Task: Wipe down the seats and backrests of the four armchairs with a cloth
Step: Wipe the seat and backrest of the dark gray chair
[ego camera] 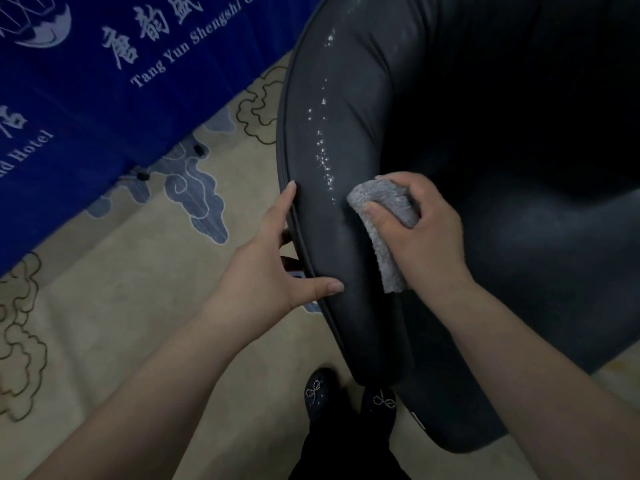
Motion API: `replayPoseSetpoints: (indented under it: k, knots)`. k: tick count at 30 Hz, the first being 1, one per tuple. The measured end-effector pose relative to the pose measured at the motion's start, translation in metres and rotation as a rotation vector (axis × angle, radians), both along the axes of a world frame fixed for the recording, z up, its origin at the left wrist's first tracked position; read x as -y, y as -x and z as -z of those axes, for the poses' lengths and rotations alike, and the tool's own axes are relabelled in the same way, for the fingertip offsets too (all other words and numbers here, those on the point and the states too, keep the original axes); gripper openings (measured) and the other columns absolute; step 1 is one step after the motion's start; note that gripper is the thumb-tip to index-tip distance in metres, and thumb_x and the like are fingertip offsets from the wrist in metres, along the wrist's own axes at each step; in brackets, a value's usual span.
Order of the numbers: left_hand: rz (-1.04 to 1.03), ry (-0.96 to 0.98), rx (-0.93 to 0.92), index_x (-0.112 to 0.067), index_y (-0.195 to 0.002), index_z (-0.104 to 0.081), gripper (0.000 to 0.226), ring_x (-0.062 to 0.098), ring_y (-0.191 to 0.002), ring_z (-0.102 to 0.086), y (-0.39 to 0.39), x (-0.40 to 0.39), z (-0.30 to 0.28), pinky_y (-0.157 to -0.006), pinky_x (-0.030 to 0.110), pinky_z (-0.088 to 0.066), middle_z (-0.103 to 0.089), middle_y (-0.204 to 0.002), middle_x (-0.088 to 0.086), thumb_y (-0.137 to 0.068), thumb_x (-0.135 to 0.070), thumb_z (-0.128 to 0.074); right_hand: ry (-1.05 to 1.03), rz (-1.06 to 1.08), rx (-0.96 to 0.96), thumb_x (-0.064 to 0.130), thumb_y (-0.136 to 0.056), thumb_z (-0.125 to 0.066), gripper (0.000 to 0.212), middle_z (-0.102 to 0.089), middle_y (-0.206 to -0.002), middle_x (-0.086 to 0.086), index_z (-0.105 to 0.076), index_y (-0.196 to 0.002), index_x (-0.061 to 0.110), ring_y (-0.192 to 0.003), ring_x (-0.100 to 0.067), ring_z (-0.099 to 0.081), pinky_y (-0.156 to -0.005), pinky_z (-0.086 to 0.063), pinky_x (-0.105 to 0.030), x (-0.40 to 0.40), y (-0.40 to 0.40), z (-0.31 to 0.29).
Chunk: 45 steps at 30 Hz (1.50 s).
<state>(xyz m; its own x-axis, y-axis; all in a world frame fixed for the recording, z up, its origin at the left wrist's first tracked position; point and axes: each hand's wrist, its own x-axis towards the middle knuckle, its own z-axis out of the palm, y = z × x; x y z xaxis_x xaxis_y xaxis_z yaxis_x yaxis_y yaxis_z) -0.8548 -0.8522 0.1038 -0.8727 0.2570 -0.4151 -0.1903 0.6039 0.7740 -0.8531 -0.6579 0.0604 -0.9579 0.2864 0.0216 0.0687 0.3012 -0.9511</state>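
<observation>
Far left: blue cloth [86, 109] with white lettering, Chinese characters plus "Tang Yun" and "Hotel", draped to floor level. Below and beside it: beige carpet [131, 306] with blue-grey cloud motifs and dark outlined swirls. Left hand [273, 268] sits on the outer edge of the armchair [519, 220] at its piped seam; index finger lies straight along the seam, thumb is spread wide and presses flat on the dark upholstery, other fingers wrap behind the edge, mostly hidden. Grip state: spread, bracing the rim, holding nothing loose. Just right of the seam: a line of white droplets or flecks [323, 157] runs down the padded arm, ending near the cloth; wet or dry cannot be told. Grey fluffy cloth [388, 216] lies against the inner face of the arm, bunched at the top, a tail hanging down toward the wrist. Right hand [419, 230] is curled over the cloth, thumb pinning its front, fingers closed round the upper bunch, pressing it to the upholstery. Further right: seat hollow, very dark, little detail. Bottom centre: two dark shoes [349, 396] with beaded bows, touching the chair's lower edge.
</observation>
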Motion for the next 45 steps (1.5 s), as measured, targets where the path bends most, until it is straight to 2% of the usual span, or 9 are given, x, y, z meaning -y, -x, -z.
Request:
replayPoseSetpoints:
  k: [5, 10, 13, 20, 24, 29, 34, 40, 45]
  knots:
    - [0.011, 0.018, -0.041, -0.067, -0.137, -0.004, 0.124, 0.001, -0.079, -0.069, 0.002, 0.003, 0.003, -0.081, 0.033, -0.057, -0.051, -0.131, -0.014, -0.053, -0.037, -0.090, -0.167, -0.212, -0.077, 0.046, -0.076, -0.068, 0.037, -0.055, -0.101, 0.017, -0.060, -0.111, 0.035, -0.095, -0.001, -0.056, -0.082, -0.051, -0.027, 0.033, 0.003, -0.010]
    - [0.000, -0.016, -0.039, -0.064, -0.140, -0.004, 0.124, -0.002, -0.089, -0.067, 0.008, 0.008, 0.003, -0.085, 0.031, -0.056, -0.042, -0.141, -0.022, -0.055, -0.038, -0.090, -0.121, -0.029, -0.026, 0.035, -0.080, -0.071, 0.030, -0.060, -0.103, 0.012, -0.062, -0.108, 0.031, -0.097, -0.001, -0.057, -0.087, -0.049, -0.028, 0.018, 0.009, -0.003]
    - [0.013, -0.066, -0.049, -0.056, -0.145, -0.007, 0.123, -0.004, -0.100, -0.063, 0.020, 0.011, 0.002, -0.085, 0.028, -0.056, -0.040, -0.129, -0.042, -0.058, -0.032, -0.091, -0.081, -0.082, -0.050, 0.041, -0.078, -0.070, 0.033, -0.061, -0.104, 0.014, -0.061, -0.109, 0.033, -0.099, -0.003, -0.059, -0.087, -0.049, -0.026, 0.030, 0.009, -0.009]
    - [0.107, -0.037, -0.030, -0.058, -0.144, -0.004, 0.125, -0.010, -0.094, -0.062, 0.044, 0.021, 0.002, -0.079, 0.023, -0.057, -0.036, -0.106, -0.057, -0.057, -0.033, -0.090, -0.112, 0.000, -0.059, 0.029, -0.080, -0.074, 0.031, -0.064, -0.106, 0.006, -0.064, -0.109, 0.022, -0.099, -0.006, -0.060, -0.090, -0.048, -0.029, 0.021, 0.018, -0.005]
    - [0.143, -0.030, -0.040, -0.059, -0.143, -0.002, 0.125, -0.008, -0.095, -0.063, 0.059, 0.023, 0.006, -0.080, 0.025, -0.057, -0.034, -0.105, -0.061, -0.059, -0.033, -0.090, -0.116, -0.060, -0.104, 0.039, -0.077, -0.072, 0.035, -0.063, -0.105, 0.010, -0.063, -0.110, 0.030, -0.099, -0.008, -0.060, -0.087, -0.046, -0.020, 0.034, 0.025, -0.007]
    - [0.207, 0.007, -0.098, -0.054, -0.145, 0.001, 0.126, 0.004, -0.122, -0.052, 0.078, 0.025, 0.005, -0.099, 0.035, -0.049, -0.026, -0.141, -0.041, -0.058, -0.041, -0.088, -0.091, 0.076, -0.029, 0.029, -0.080, -0.072, 0.028, -0.064, -0.107, 0.009, -0.064, -0.106, 0.031, -0.100, -0.004, -0.059, -0.091, -0.048, -0.025, 0.024, 0.035, -0.002]
    - [0.246, 0.011, -0.116, -0.049, -0.148, 0.004, 0.128, 0.007, -0.127, -0.048, 0.092, 0.024, 0.006, -0.105, 0.037, -0.043, -0.023, -0.151, -0.031, -0.058, -0.042, -0.088, -0.131, 0.031, -0.084, 0.037, -0.078, -0.071, 0.033, -0.063, -0.107, 0.013, -0.063, -0.109, 0.033, -0.101, -0.005, -0.060, -0.088, -0.045, -0.016, 0.037, 0.041, -0.006]
    - [0.249, -0.058, -0.089, -0.050, -0.148, 0.003, 0.130, 0.005, -0.118, -0.054, 0.100, 0.025, 0.009, -0.086, 0.013, -0.048, -0.028, -0.145, -0.035, -0.057, -0.039, -0.089, -0.079, 0.168, -0.040, 0.026, -0.081, -0.072, 0.027, -0.065, -0.107, 0.009, -0.065, -0.107, 0.027, -0.101, -0.004, -0.060, -0.088, -0.045, -0.015, 0.027, 0.055, -0.011]
    - [0.247, -0.087, -0.089, -0.049, -0.149, 0.001, 0.130, -0.001, -0.107, -0.059, 0.106, 0.027, 0.013, -0.075, 0.003, -0.046, -0.040, -0.136, -0.033, -0.055, -0.041, -0.088, -0.135, 0.004, -0.063, 0.036, -0.077, -0.073, 0.031, -0.065, -0.109, 0.012, -0.062, -0.106, 0.035, -0.104, -0.004, -0.060, -0.091, -0.045, -0.018, 0.048, 0.064, -0.012]
